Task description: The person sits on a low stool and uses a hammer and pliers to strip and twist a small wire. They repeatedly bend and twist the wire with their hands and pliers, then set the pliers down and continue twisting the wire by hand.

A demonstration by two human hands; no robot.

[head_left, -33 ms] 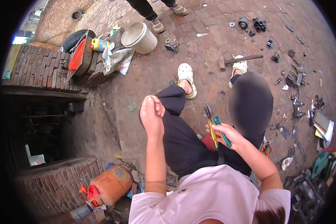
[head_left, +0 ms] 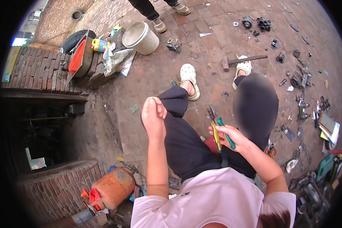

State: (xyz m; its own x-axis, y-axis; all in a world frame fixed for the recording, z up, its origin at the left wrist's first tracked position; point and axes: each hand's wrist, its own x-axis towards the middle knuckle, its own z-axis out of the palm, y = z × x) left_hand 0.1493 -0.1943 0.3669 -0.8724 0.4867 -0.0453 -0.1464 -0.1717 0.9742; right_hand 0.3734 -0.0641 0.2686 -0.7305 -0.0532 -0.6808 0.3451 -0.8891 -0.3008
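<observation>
My right hand is wrapped round a pair of pliers with one yellow and one green handle. The handles are spread, and the jaws point away from me, parted, with nothing seen between them. My left hand is raised by my left knee, its fingers curled in and the thumb laid along them. Whatever it may hold is hidden inside the fingers. Between my legs, just beyond my lap, a bit of something red shows behind the pliers.
A hammer lies by my right shoe. Dark metal parts are scattered over the brick floor to the right. At the far left stand a whitish bucket and a person's legs. An orange gas cylinder lies near left.
</observation>
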